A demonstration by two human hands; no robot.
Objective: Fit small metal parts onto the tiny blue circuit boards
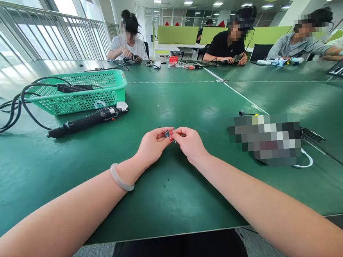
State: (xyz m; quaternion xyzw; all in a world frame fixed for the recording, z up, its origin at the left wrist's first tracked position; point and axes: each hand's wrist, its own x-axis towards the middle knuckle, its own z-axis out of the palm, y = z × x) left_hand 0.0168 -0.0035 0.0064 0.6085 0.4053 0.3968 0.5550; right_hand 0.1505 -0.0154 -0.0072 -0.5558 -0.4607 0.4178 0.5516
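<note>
My left hand [153, 145] and my right hand [190, 143] meet over the green table [176, 191], just above its surface. Both pinch a tiny dark part [167, 134] between thumb and fingertips. The part is too small to name. A pale bangle [120, 178] sits on my left wrist. A black electric screwdriver [84, 121] lies to the upper left of my hands, its cable looping off to the left.
A green mesh basket [81, 91] stands at the back left with a black cable in it. A blurred-out object [266, 139] with a white cable lies to the right. Three people sit working at the far side of the table.
</note>
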